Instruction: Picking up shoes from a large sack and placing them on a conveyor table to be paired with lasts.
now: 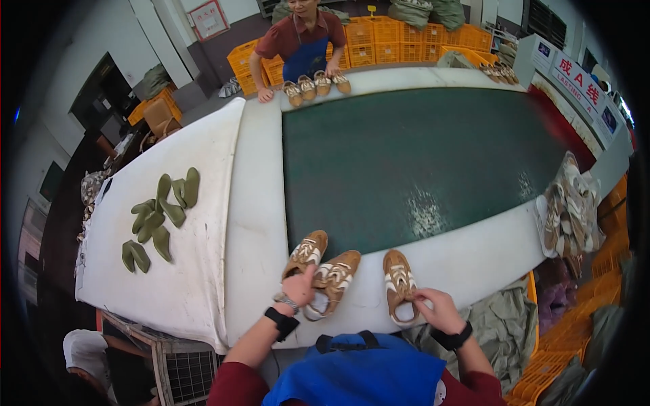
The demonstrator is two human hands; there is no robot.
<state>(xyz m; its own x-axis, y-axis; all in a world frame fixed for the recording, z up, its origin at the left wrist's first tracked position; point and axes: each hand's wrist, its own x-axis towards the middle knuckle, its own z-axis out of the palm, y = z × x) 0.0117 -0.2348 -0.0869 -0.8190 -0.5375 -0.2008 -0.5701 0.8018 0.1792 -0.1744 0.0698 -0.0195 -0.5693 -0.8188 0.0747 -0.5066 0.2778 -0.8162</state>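
Shoes at the belt's (420,162) near white rim, toes toward the belt for a level row. Left hand (298,289) clamped on the heels of a touching pair (323,269), thumb up. Right hand (439,310) pinching the heel of a single shoe (399,284), just right of the pair. Green insoles (159,215) well left of the belt.

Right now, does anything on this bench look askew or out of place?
Yes: the two tan sneakers at the left hand overlap crookedly, one leaning on the other, while the single sneaker at the right hand sits flat.
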